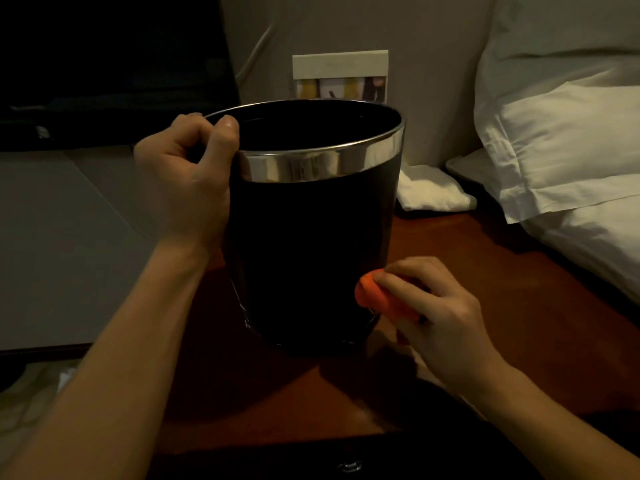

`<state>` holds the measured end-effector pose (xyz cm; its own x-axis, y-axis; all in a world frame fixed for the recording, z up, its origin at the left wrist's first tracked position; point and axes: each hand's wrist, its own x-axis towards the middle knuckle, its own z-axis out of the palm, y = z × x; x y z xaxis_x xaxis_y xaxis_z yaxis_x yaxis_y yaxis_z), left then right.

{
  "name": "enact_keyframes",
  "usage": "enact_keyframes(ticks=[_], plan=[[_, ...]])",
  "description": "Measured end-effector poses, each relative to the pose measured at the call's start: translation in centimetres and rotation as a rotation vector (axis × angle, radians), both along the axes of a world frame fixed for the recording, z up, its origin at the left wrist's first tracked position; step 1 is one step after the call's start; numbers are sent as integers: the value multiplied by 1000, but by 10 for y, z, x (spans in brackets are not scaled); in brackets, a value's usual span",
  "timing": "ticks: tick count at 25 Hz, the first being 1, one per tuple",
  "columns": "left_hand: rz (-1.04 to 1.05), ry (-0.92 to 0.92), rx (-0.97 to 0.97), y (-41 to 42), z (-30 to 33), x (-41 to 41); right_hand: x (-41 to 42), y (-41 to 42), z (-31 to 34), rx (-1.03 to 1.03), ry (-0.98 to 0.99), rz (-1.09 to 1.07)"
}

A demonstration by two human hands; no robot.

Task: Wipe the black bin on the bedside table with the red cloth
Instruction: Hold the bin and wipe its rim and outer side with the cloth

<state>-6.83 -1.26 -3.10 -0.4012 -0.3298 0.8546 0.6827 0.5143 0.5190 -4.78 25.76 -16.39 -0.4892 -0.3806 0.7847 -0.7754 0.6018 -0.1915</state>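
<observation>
Head view, one black bin (pixel 308 244), one red cloth (pixel 379 297), two hands

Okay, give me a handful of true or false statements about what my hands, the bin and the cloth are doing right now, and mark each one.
1. The left hand holds the black bin by its silver rim. True.
2. The red cloth lies flat on the bedside table. False: the right hand has it bunched in its grip, against the bin's lower side.
3. The bin lies on its side. False: it is roughly upright, with the opening facing up.
4. A card stands behind the bin against the wall. True.
5. White pillows are to the right of the table. True.
</observation>
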Motion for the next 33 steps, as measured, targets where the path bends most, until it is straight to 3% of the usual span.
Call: enact_keyframes(ticks=[6, 13, 17, 20, 27, 33], plan=[[-15, -28, -27, -3, 2, 1, 8, 0, -43, 180, -192, 90], [-74, -58, -61, -10, 11, 7, 26, 5, -24, -54, -150, 4], [199, 9, -314, 21, 6, 28, 31, 12, -25, -120, -196, -66], [246, 94, -488, 64, -2, 38, 36, 9, -25, -230, -279, -60], [201, 142, -290, 44, -3, 28, 40, -7, -33, -293, -293, -40], [191, 131, -271, 38, -2, 26, 32, -28, -36, -94, -207, 35]])
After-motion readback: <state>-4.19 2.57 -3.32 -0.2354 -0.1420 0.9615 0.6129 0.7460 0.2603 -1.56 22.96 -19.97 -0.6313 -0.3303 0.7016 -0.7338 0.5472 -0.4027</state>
